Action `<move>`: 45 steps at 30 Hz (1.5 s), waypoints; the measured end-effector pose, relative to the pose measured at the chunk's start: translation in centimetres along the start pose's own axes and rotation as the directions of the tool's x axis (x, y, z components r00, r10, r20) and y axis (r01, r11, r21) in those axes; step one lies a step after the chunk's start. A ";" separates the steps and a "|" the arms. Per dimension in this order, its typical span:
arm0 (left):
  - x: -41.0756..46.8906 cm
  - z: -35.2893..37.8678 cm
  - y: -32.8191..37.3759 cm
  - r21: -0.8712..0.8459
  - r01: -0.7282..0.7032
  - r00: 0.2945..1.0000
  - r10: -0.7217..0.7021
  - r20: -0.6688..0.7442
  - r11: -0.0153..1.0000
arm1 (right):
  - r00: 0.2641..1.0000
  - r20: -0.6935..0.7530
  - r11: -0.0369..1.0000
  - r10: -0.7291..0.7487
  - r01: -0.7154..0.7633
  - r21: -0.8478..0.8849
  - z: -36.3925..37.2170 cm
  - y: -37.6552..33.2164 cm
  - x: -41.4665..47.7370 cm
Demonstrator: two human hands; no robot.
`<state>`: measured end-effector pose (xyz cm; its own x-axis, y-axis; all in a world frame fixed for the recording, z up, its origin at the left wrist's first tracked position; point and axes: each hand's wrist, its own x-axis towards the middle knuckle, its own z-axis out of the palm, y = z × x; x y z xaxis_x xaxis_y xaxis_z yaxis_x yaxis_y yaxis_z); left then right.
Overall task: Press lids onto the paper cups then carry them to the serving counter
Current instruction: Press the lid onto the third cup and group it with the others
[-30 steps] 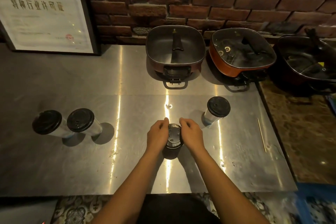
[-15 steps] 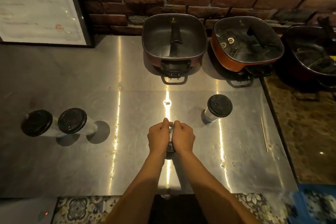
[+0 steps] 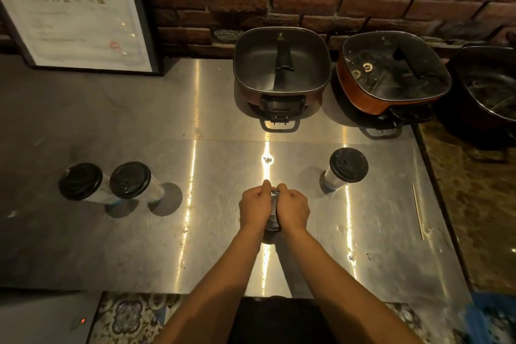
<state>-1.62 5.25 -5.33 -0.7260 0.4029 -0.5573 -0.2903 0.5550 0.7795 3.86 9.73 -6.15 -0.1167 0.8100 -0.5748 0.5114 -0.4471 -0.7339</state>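
Pressing both hands, left (image 3: 255, 208) and right (image 3: 293, 209), closed over black lid (image 3: 274, 211); bare steel counter (image 3: 223, 246) around.

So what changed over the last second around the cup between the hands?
The left hand and right hand moved together over the lid of the middle cup, from its sides to nearly covering it. The two lidded cups at left, the lidded cup at right and the pots kept their places.
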 end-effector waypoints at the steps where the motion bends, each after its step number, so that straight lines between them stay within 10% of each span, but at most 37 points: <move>1: -0.1 -0.1 0.1 -0.003 0.003 1.000 -0.003 0.012 1.000 | 1.000 0.010 1.000 -0.007 0.007 0.008 -0.1 -0.1 -0.1; 16: -3.3 -3.1 -3.5 -0.122 0.149 0.989 -0.146 0.034 0.981 | 0.870 0.269 0.867 -0.413 0.466 -0.177 -0.9 -2.1 0.6; 22: -3.1 -3.2 -2.1 0.071 -0.051 0.996 0.056 -0.072 0.996 | 0.938 -0.005 0.936 -0.347 0.346 -0.063 -3.2 -1.1 -1.3; 28: -2.2 -1.5 -2.4 0.087 -0.035 0.999 0.034 0.010 0.996 | 0.994 0.069 0.996 -0.088 0.090 -0.025 -0.7 2.2 -4.0; 45: -2.2 -1.1 -2.2 0.154 -0.041 0.999 0.042 -0.005 0.987 | 0.986 -0.138 0.996 -0.089 0.085 -0.032 1.6 3.2 -3.2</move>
<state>-0.06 2.34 -5.54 -0.7410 0.4221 -0.5224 -0.1611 0.6434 0.7484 4.49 5.09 -7.28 -0.0433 0.8910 -0.4519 0.5270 -0.3640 -0.7680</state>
